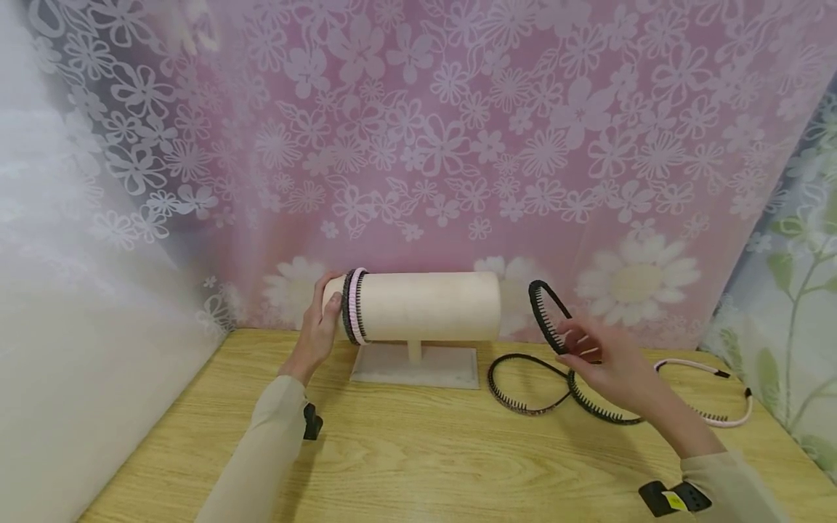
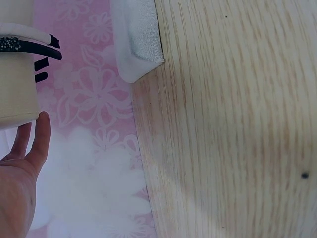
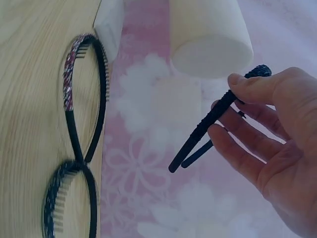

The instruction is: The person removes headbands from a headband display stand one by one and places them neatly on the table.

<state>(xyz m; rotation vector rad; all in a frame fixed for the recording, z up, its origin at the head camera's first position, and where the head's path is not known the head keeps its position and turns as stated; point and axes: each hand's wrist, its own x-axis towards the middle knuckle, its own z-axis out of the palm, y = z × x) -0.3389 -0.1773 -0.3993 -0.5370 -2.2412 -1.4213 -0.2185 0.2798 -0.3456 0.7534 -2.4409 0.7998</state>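
Observation:
A cream cylindrical headband stand (image 1: 431, 305) rises on a short post from a pale flat base (image 1: 451, 367). My left hand (image 1: 317, 327) grips the cylinder's left end, thumb at the front; in the left wrist view its fingers (image 2: 42, 136) reach that end. Round the cylinder near this hand sit a pink headband (image 1: 354, 305) and a dark sparkly headband (image 2: 10, 44). Off the stand's right end, my right hand (image 1: 611, 359) pinches a black toothed headband (image 1: 539, 312) between thumb and fingers, held up in the air with its teeth showing.
On the wooden table (image 1: 392, 465) at the right lie a dark headband with sparkles (image 3: 68, 84), a black toothed headband (image 3: 48, 208) overlapping it, and a pink headband (image 1: 735, 420) partly behind my right arm. A pink flowered curtain (image 1: 418, 145) hangs behind the table.

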